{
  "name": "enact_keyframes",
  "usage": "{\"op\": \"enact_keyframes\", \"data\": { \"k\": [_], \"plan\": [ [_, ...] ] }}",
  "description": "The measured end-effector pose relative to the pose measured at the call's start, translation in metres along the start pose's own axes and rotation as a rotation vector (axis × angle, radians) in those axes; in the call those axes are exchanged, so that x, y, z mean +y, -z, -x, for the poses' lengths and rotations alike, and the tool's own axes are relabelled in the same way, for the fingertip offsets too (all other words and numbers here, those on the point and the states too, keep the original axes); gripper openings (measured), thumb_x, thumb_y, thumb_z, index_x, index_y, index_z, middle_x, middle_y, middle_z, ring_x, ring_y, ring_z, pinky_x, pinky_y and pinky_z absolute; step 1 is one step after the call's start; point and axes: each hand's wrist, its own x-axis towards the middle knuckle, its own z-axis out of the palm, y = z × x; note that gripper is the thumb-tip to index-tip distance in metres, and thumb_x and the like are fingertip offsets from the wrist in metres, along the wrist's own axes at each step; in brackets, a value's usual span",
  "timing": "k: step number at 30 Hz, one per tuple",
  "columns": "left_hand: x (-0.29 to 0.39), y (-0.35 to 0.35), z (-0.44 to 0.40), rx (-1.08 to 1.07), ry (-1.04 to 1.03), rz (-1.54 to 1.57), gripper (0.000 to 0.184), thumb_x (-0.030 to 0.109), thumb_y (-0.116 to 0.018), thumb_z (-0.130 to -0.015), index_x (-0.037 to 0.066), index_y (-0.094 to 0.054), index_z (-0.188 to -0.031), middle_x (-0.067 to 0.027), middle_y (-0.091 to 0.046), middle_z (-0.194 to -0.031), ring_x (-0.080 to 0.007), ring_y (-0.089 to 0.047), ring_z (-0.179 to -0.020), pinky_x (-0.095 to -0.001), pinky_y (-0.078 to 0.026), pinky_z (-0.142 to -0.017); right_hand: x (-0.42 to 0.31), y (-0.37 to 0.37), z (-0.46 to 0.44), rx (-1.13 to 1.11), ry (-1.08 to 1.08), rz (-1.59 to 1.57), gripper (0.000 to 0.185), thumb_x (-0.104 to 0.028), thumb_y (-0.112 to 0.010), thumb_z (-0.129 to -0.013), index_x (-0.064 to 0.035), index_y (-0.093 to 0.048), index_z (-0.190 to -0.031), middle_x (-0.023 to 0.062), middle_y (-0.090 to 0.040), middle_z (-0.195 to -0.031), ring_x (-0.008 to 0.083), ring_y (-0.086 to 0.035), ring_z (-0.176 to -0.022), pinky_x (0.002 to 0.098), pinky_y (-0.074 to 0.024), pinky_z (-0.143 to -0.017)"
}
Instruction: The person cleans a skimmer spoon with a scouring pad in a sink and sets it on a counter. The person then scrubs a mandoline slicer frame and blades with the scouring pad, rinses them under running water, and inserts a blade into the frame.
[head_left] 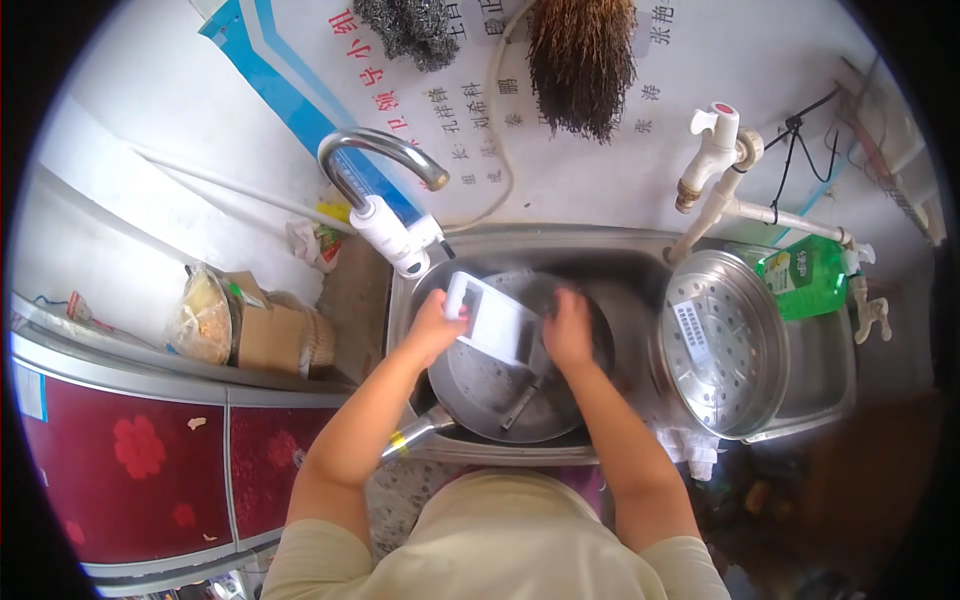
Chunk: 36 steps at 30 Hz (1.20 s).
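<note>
My left hand (pixel 436 325) is closed on the handle end of a white plastic slicer (pixel 497 325), a flat board with an opening near the grip, tilted over a grey wok (pixel 470 390). My right hand (pixel 568 328) is curled at the slicer's far end and slightly blurred. Something dark shows by its fingers, too unclear to name. The wok lies in the steel sink with its handle (pixel 416 432) pointing to the lower left. Inside it rests a small tool with a grey handle (pixel 520 404), its far end hard to make out.
A chrome faucet (pixel 375 170) arches over the sink's left back. To the right are a perforated steamer tray (pixel 725 345), a green detergent bottle (pixel 803 278) and a white tap (pixel 715 150). A brush (pixel 583 65) and steel scourers (pixel 412 30) hang on the wall.
</note>
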Motion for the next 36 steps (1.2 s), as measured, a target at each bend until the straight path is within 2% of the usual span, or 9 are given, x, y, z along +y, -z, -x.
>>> {"op": "enact_keyframes", "data": {
  "k": [2, 5, 9, 13, 15, 21, 25, 32, 36],
  "plan": [
    [0.000, -0.007, 0.000, -0.012, 0.014, 0.155, 0.031, -0.003, -0.057, -0.068, 0.000, -0.042, -0.095, -0.0146, -0.056, -0.096, -0.0184, -0.055, -0.083, -0.0298, -0.046, -0.068, 0.019, -0.035, 0.013, -0.091, 0.126, 0.166, 0.040, -0.014, -0.055, -0.076, -0.0099, -0.042, -0.114, 0.0217, -0.047, -0.112, 0.0418, -0.049, -0.097, 0.0461, -0.0406, -0.083],
    [-0.008, 0.000, -0.004, -0.016, 0.117, 0.230, 0.049, -0.015, -0.045, -0.066, 0.001, -0.033, -0.111, -0.0222, -0.044, -0.115, -0.0265, -0.055, -0.098, -0.0349, -0.048, -0.078, 0.037, -0.049, 0.001, -0.277, -0.107, 0.008, 0.043, -0.014, -0.053, -0.079, -0.0119, -0.040, -0.120, 0.0209, -0.049, -0.112, 0.0402, -0.050, -0.098, 0.0448, -0.0410, -0.084],
    [-0.004, -0.005, 0.010, -0.002, 0.041, 0.300, 0.054, -0.016, -0.044, -0.065, 0.001, -0.034, -0.116, -0.0227, -0.043, -0.117, -0.0280, -0.053, -0.100, -0.0346, -0.047, -0.081, 0.014, -0.054, -0.012, -0.034, -0.253, -0.213, 0.035, -0.020, -0.053, -0.080, -0.0057, -0.049, -0.112, 0.0187, -0.054, -0.108, 0.0368, -0.052, -0.098, 0.0416, -0.0419, -0.084],
    [-0.004, -0.017, 0.008, 0.004, -0.010, 0.191, 0.061, -0.017, -0.043, -0.065, 0.004, -0.034, -0.121, -0.0201, -0.044, -0.117, -0.0266, -0.051, -0.105, -0.0334, -0.045, -0.084, -0.081, -0.050, 0.023, 0.158, 0.270, -0.216, 0.036, -0.028, -0.044, -0.087, -0.0070, -0.049, -0.116, 0.0140, -0.047, -0.121, 0.0303, -0.043, -0.109, 0.0433, -0.0290, -0.093],
    [0.003, -0.021, 0.016, 0.021, -0.022, 0.041, 0.064, -0.017, -0.043, -0.064, 0.004, -0.032, -0.123, -0.0191, -0.045, -0.117, -0.0262, -0.050, -0.106, -0.0330, -0.044, -0.085, -0.081, -0.051, 0.012, 0.159, 0.186, -0.133, 0.035, -0.025, -0.043, -0.087, -0.0071, -0.049, -0.117, 0.0144, -0.047, -0.121, 0.0301, -0.042, -0.110, 0.0432, -0.0282, -0.094],
    [-0.001, -0.024, 0.018, 0.100, -0.056, 0.306, 0.061, -0.020, -0.041, -0.065, 0.005, -0.033, -0.121, -0.0175, -0.046, -0.117, -0.0220, -0.051, -0.104, -0.0306, -0.044, -0.085, -0.051, -0.070, -0.009, -0.006, -0.182, -0.304, 0.034, -0.016, -0.041, -0.087, -0.0035, -0.046, -0.119, 0.0208, -0.047, -0.118, 0.0362, -0.043, -0.109, 0.0417, -0.0320, -0.094],
    [0.009, -0.020, 0.020, 0.082, -0.073, 0.119, 0.060, -0.021, -0.040, -0.065, 0.005, -0.035, -0.119, -0.0157, -0.046, -0.117, -0.0195, -0.049, -0.107, -0.0274, -0.042, -0.084, -0.093, -0.058, 0.005, 0.200, 0.217, -0.403, 0.034, -0.011, -0.043, -0.085, -0.0016, -0.045, -0.118, 0.0227, -0.047, -0.116, 0.0365, -0.042, -0.110, 0.0401, -0.0340, -0.093],
    [0.028, -0.018, 0.027, 0.082, -0.098, 0.167, 0.059, -0.016, -0.043, -0.067, 0.006, -0.035, -0.121, -0.0153, -0.047, -0.116, -0.0181, -0.047, -0.109, -0.0277, -0.041, -0.083, -0.006, -0.099, -0.018, 0.043, -0.311, -0.206, 0.023, -0.016, -0.038, -0.088, -0.0007, -0.052, -0.099, 0.0212, -0.056, -0.094, 0.0365, -0.053, -0.088, 0.0425, -0.0420, -0.080],
    [0.019, -0.013, 0.023, 0.096, -0.062, 0.334, 0.055, -0.012, -0.051, -0.066, 0.008, -0.040, -0.116, -0.0024, -0.048, -0.096, -0.0104, -0.048, -0.085, -0.0230, -0.042, -0.071, -0.015, -0.079, -0.039, 0.054, -0.476, -0.372, 0.027, -0.020, -0.036, -0.090, 0.0006, -0.054, -0.093, 0.0224, -0.057, -0.089, 0.0356, -0.055, -0.083, 0.0399, -0.0429, -0.076]
  ]
}}
